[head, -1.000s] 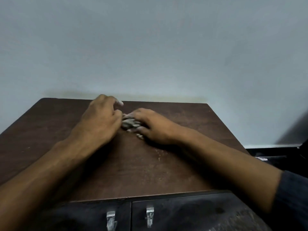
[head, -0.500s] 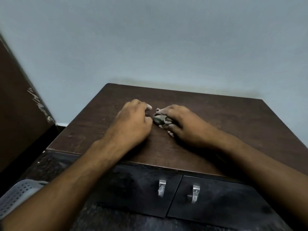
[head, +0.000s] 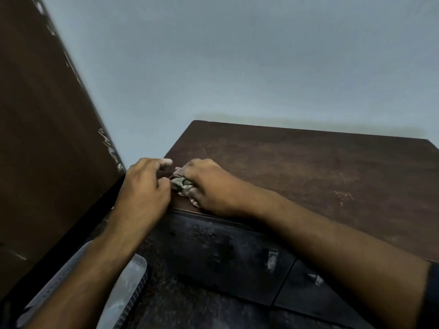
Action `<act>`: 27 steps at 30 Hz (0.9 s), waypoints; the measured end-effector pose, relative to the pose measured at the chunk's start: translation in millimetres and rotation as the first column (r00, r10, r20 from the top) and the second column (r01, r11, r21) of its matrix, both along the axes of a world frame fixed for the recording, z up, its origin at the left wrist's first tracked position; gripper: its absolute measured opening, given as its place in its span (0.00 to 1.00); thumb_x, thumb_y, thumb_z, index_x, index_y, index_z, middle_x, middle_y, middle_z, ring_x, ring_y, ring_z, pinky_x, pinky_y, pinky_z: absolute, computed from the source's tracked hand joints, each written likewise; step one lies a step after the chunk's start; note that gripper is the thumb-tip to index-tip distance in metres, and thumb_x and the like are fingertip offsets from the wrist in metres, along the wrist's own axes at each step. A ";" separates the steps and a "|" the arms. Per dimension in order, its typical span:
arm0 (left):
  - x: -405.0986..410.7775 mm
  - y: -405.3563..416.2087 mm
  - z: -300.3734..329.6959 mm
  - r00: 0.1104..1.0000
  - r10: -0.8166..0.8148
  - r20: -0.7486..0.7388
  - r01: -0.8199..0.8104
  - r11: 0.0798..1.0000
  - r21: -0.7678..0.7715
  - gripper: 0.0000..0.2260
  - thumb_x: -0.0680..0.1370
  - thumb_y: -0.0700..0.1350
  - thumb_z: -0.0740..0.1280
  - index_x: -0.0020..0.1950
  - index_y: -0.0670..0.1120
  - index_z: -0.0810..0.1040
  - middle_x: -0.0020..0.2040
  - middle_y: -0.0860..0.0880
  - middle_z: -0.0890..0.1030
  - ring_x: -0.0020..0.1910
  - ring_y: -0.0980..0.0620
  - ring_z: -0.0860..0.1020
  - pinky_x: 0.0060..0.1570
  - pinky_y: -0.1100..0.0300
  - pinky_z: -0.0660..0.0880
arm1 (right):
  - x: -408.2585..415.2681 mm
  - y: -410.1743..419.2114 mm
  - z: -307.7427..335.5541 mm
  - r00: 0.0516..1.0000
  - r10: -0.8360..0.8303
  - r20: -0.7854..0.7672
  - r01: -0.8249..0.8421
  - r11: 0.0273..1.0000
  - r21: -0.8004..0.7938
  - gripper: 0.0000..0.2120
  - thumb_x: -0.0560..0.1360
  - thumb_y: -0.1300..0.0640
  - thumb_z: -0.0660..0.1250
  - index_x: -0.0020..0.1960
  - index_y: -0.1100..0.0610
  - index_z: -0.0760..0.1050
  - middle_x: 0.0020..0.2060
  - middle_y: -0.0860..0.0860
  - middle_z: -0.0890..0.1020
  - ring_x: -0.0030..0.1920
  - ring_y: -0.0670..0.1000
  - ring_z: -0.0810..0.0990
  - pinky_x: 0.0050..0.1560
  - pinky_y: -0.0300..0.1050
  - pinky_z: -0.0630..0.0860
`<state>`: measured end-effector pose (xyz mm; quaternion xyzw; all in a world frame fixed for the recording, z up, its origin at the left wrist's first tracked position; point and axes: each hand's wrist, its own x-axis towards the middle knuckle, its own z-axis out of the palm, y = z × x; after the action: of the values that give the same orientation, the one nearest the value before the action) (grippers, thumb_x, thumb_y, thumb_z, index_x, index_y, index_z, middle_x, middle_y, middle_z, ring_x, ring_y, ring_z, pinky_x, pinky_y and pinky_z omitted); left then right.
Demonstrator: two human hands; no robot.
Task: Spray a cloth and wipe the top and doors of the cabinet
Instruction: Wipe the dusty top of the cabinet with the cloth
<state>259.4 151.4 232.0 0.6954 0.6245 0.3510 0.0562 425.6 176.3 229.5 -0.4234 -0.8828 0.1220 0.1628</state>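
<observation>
Crumpled grey cloth (head: 181, 184) lay bunched on the cabinet top (head: 297, 167), gripped under your right hand (head: 209, 186), whose fingers were curled round it. Your left hand (head: 145, 186) sat just beside it, fingers bent at the cloth's edge; whether they pinched it could not be told. Over the last second both hands had travelled from mid-top to the front left corner, above the left door (head: 225, 255). Judged from this, the top was nearly covered and the doors remained.

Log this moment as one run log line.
wiping | both hands on cloth | left hand | right hand | cabinet top front-left corner
</observation>
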 end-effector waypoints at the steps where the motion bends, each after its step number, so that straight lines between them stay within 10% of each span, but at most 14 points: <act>1: -3.5 -3.2 -2.6 1.000 -0.006 0.005 0.006 1.000 0.002 0.18 0.75 0.35 0.61 0.62 0.44 0.80 0.60 0.48 0.79 0.61 0.49 0.76 0.62 0.59 0.68 | 7.2 3.7 2.8 1.000 0.007 -0.014 -0.007 1.000 0.003 0.20 0.76 0.57 0.65 0.68 0.54 0.75 0.62 0.56 0.78 0.64 0.57 0.75 0.69 0.49 0.70; 7: -32.8 -19.0 -13.6 0.997 0.065 0.051 -0.063 0.998 -0.029 0.17 0.77 0.36 0.61 0.64 0.44 0.79 0.60 0.51 0.78 0.60 0.52 0.75 0.60 0.60 0.69 | 40.6 47.6 4.9 0.861 -0.507 0.035 0.505 0.862 0.041 0.20 0.80 0.54 0.64 0.71 0.54 0.71 0.66 0.57 0.73 0.65 0.60 0.71 0.70 0.51 0.69; 16: -42.2 -20.3 -3.0 0.983 0.080 0.168 -0.099 0.989 0.106 0.16 0.77 0.34 0.59 0.62 0.41 0.79 0.59 0.47 0.79 0.58 0.52 0.77 0.61 0.60 0.70 | -50.1 -19.4 15.1 0.972 0.233 0.002 -0.233 0.970 -0.065 0.17 0.77 0.62 0.67 0.65 0.59 0.76 0.61 0.58 0.77 0.62 0.56 0.74 0.67 0.49 0.69; 22: -39.0 -16.3 -6.9 0.984 0.064 0.168 -0.073 0.996 0.046 0.17 0.77 0.35 0.59 0.62 0.44 0.80 0.59 0.49 0.79 0.60 0.52 0.76 0.64 0.57 0.70 | -0.9 22.1 11.9 0.950 -0.304 0.066 0.303 0.953 0.024 0.23 0.79 0.58 0.65 0.73 0.53 0.69 0.67 0.56 0.73 0.67 0.57 0.70 0.71 0.50 0.67; 27: -37.1 -9.5 0.8 0.984 0.041 0.174 -0.056 0.995 0.081 0.14 0.78 0.42 0.60 0.60 0.45 0.81 0.58 0.46 0.80 0.60 0.47 0.77 0.63 0.52 0.72 | -66.1 -21.9 -3.7 0.998 0.049 0.037 -0.052 0.997 0.056 0.19 0.76 0.57 0.68 0.66 0.59 0.73 0.61 0.58 0.75 0.61 0.60 0.73 0.67 0.55 0.69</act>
<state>222.4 141.9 232.8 0.6488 0.6185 0.4375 0.0715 359.5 154.4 225.9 -0.3983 -0.8991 0.0935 0.1557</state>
